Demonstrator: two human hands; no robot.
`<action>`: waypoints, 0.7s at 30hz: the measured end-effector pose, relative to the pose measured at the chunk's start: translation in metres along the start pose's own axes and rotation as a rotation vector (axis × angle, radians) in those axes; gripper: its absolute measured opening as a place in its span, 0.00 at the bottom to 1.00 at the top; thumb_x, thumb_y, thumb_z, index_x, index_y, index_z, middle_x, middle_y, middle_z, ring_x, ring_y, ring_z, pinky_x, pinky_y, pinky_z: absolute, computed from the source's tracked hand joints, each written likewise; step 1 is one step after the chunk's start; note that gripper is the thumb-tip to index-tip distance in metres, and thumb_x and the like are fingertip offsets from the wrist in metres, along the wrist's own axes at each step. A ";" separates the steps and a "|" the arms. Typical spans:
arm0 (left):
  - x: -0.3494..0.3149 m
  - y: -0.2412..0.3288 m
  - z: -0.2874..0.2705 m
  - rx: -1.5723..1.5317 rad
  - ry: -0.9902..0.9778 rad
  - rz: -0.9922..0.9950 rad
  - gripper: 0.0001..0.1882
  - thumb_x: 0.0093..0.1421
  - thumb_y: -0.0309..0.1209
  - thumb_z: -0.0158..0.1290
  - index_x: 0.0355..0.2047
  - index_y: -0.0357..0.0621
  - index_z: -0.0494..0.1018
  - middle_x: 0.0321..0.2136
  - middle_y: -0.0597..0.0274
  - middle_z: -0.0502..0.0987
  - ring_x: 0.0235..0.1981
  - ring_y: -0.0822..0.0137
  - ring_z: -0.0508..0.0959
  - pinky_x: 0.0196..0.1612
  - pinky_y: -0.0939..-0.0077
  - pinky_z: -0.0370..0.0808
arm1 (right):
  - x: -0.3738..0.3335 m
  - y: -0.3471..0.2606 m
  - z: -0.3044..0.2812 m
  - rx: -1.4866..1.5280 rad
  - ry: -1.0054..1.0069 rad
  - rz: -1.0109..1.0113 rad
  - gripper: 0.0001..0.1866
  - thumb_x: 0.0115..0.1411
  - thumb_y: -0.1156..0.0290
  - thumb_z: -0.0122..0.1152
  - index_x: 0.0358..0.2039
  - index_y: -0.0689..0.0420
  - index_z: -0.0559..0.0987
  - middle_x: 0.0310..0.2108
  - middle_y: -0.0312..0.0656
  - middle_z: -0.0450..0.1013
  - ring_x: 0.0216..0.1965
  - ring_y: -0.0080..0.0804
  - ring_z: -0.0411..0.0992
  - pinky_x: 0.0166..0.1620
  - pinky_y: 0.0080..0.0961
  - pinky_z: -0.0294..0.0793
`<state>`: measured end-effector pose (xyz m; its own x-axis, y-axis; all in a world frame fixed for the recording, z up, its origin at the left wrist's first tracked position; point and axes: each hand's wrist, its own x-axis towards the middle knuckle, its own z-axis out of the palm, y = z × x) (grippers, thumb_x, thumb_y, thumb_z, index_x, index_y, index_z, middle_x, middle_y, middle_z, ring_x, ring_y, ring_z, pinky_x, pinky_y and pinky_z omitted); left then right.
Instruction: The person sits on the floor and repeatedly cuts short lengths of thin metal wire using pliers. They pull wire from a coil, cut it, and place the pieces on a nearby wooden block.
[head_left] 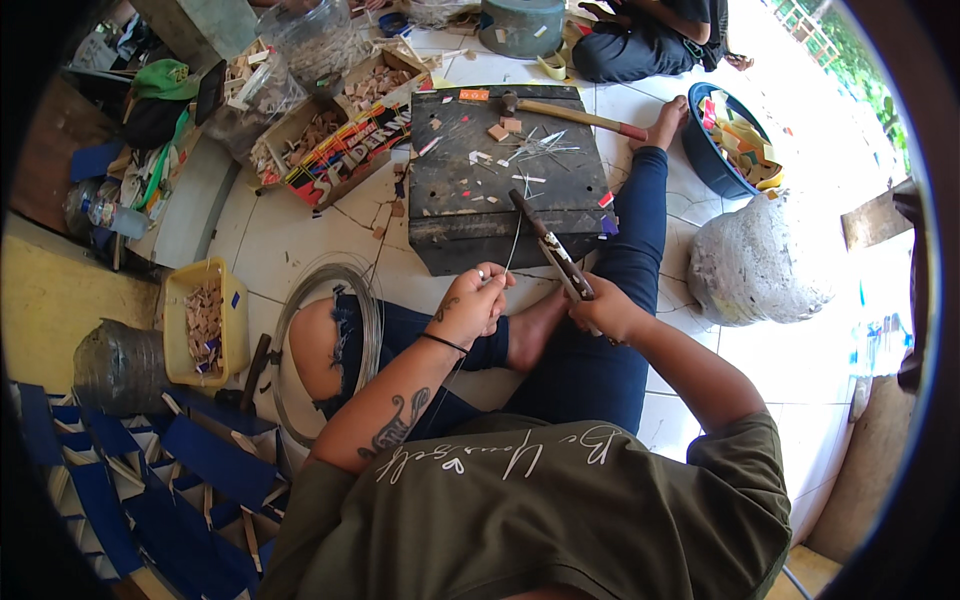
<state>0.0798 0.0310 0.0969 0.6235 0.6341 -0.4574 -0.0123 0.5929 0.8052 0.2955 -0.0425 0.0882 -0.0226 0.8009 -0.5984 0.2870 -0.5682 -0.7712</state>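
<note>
Left fingers (490, 277) pinch wire (516, 243); right fingers (581, 291) clasp pliers (563, 262); apparently cut pieces (541, 147) lie beyond them, uncut coil (373, 335) leftward.

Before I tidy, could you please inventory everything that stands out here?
wire: one, silver, in left hand
pliers: one, dark, in right hand
block: one, black, upper centre
hammer: one, brown handle, on block
cut wires: several, silver, on block
wire coil: one, silver, left
carton: one, multicoloured, upper left
bin: one, yellow, left
wood pieces: many, brownish, in carton and bin
tub: one, blue, upper right
bundle: one, whitish, right
boxes: several, blue, lower left
co-worker: one, dark clothes, top right
hands: two, bare, centre
</note>
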 end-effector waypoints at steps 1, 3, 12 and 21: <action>0.000 0.000 0.000 0.002 0.003 -0.001 0.08 0.63 0.31 0.36 0.32 0.41 0.64 0.11 0.73 0.57 0.07 0.82 0.51 0.10 0.87 0.50 | 0.000 -0.002 0.000 -0.203 0.114 -0.109 0.15 0.47 0.71 0.52 0.36 0.61 0.67 0.21 0.42 0.68 0.25 0.32 0.69 0.30 0.25 0.69; -0.001 -0.001 -0.001 -0.009 0.016 -0.004 0.08 0.63 0.31 0.36 0.32 0.40 0.64 0.11 0.73 0.57 0.07 0.82 0.51 0.10 0.87 0.50 | -0.002 -0.007 -0.002 -0.637 0.347 -0.285 0.16 0.47 0.71 0.53 0.37 0.61 0.66 0.22 0.43 0.68 0.26 0.35 0.69 0.33 0.28 0.69; 0.002 0.014 -0.007 -0.085 0.048 0.075 0.08 0.63 0.31 0.38 0.32 0.42 0.64 0.12 0.71 0.60 0.09 0.82 0.53 0.10 0.87 0.51 | -0.007 -0.030 -0.025 -0.038 -0.133 -0.210 0.36 0.42 0.78 0.48 0.57 0.61 0.58 0.44 0.43 0.68 0.43 0.32 0.67 0.44 0.24 0.66; 0.010 0.031 -0.006 -0.033 0.033 0.119 0.08 0.63 0.32 0.37 0.33 0.42 0.64 0.11 0.71 0.58 0.07 0.81 0.50 0.10 0.86 0.49 | -0.022 -0.033 -0.004 0.224 -0.279 -0.195 0.35 0.43 0.78 0.48 0.57 0.60 0.58 0.42 0.42 0.66 0.39 0.27 0.65 0.44 0.21 0.65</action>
<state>0.0812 0.0588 0.1155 0.5899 0.7166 -0.3721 -0.1103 0.5281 0.8420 0.2906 -0.0405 0.1277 -0.3241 0.8330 -0.4485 0.0370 -0.4625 -0.8858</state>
